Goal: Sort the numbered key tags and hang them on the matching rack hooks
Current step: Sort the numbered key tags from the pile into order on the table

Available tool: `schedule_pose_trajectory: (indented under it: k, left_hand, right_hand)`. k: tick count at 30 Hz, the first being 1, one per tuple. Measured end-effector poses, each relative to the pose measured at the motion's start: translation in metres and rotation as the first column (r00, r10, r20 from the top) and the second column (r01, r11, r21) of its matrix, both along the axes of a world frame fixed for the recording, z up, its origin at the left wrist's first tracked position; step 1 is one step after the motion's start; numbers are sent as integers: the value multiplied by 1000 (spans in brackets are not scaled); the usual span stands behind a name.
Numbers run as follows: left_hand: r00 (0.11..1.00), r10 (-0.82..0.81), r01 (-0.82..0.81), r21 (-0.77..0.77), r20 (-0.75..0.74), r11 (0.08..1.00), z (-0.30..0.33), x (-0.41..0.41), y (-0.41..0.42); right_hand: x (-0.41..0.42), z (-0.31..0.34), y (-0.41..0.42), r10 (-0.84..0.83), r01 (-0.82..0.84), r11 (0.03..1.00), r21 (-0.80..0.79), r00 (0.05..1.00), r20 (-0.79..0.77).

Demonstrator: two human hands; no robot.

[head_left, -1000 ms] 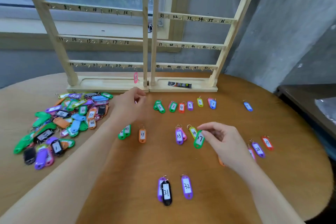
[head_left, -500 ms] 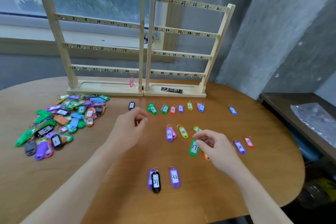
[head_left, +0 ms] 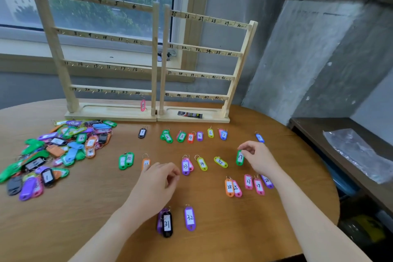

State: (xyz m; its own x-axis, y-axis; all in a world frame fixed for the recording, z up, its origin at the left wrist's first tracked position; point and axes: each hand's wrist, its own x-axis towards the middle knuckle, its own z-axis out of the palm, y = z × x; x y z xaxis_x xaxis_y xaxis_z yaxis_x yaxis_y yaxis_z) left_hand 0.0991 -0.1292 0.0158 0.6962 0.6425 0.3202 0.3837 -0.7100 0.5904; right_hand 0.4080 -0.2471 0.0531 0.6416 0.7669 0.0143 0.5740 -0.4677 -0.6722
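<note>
Two hands work mid-tabletop: the left hand (head_left: 158, 178) hovers loosely curled and holds nothing near tag 13 (head_left: 185, 166), while the right hand (head_left: 256, 156) pinches green tag 17 (head_left: 239, 158) by its top end, low over the tabletop. Set 17 down past yellow tags 14 (head_left: 202, 163) and 15 (head_left: 220, 162), leaving a gap for 16 and keeping the rings untangled. Toward the left edge the unsorted pile (head_left: 53, 153) awaits sorting; at the far edge the rack (head_left: 156, 59) carries one pink tag (head_left: 143, 105), and pink tags (head_left: 254, 184) crowd the right wrist.
</note>
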Motion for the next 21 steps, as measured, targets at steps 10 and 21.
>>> schedule_pose_trajectory:
  k: [10,21]
  left_hand:
    - [994,-19,19,-7,-104,1000,-1,12,5]
    - [995,-29,36,71,-100,997,0,8,14]
  right_hand:
    - [36,-10,3,1,14,985,-170,996,88]
    - [31,-5,9,2,22,992,-126,982,187]
